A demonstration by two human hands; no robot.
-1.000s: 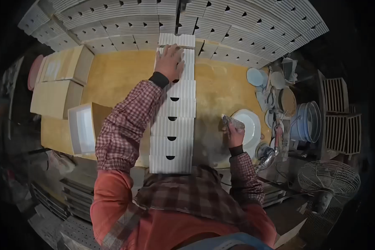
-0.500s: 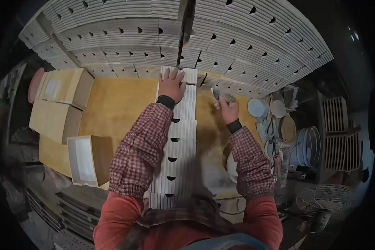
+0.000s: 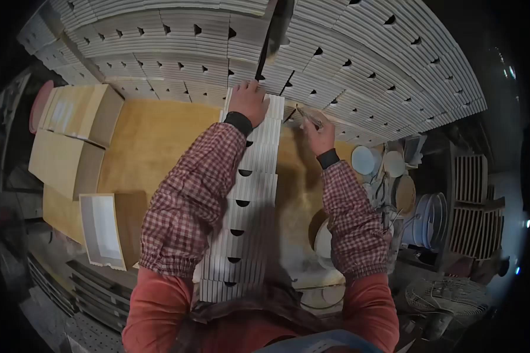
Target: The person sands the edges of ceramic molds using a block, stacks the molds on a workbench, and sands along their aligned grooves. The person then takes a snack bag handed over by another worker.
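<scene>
A long row of white flat cardboard pieces with half-round notches (image 3: 244, 217) runs down the middle of the yellow table (image 3: 153, 147). My left hand (image 3: 248, 101) lies flat on the far end of that row, fingers spread, pressing it. My right hand (image 3: 317, 130) hovers just right of the row's far end and grips a small brush-like tool (image 3: 310, 116). Both sleeves are red plaid.
Tall stacks of the same white notched pieces (image 3: 359, 53) wall off the back of the table. Open cardboard boxes (image 3: 103, 226) stand at the left. White plates and bowls (image 3: 364, 159) and a bucket (image 3: 430, 220) crowd the right; a fan (image 3: 441, 294) sits lower right.
My right hand has left the white plate at the right and carried the tool up to the far end of the row. The left hand stays pressed on the row's far end.
</scene>
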